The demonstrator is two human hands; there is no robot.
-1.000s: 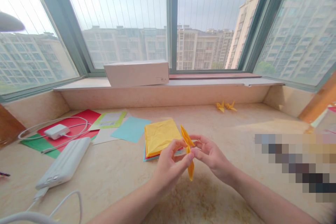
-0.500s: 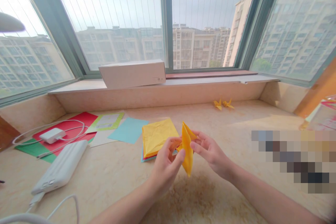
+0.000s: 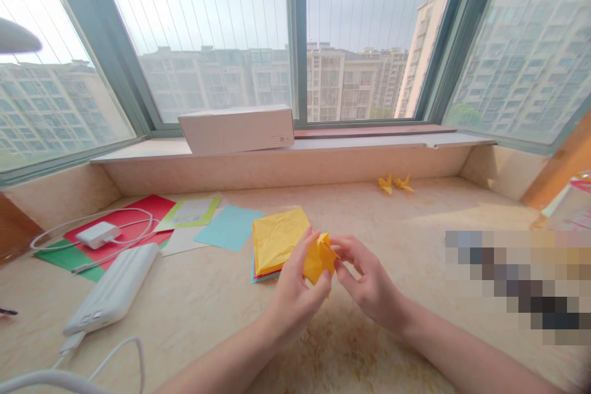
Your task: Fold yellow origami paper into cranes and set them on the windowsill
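Between my two hands, above the stone surface, is a partly folded piece of yellow origami paper [image 3: 318, 263]. My left hand [image 3: 299, 286] grips it from the left, thumb in front and fingers behind. My right hand [image 3: 364, 277] pinches its right edge between thumb and fingertips. Some of the folds are hidden by my fingers. Just behind my left hand lies a stack of square paper [image 3: 279, 240], yellow on top with red and blue edges beneath. Two folded yellow paper cranes [image 3: 394, 183] stand near the back wall.
At left lie a white power bank [image 3: 113, 289], a white charger [image 3: 98, 234] with its cable, and red [image 3: 159, 206], green and light blue sheets [image 3: 229, 228]. A long white box [image 3: 237, 130] rests on the window sill. A clear container [image 3: 572, 206] stands at far right.
The yellow paper has turned from edge-on to a broader face, and its tall point no longer stands up. My right fingers have shifted to its right edge.
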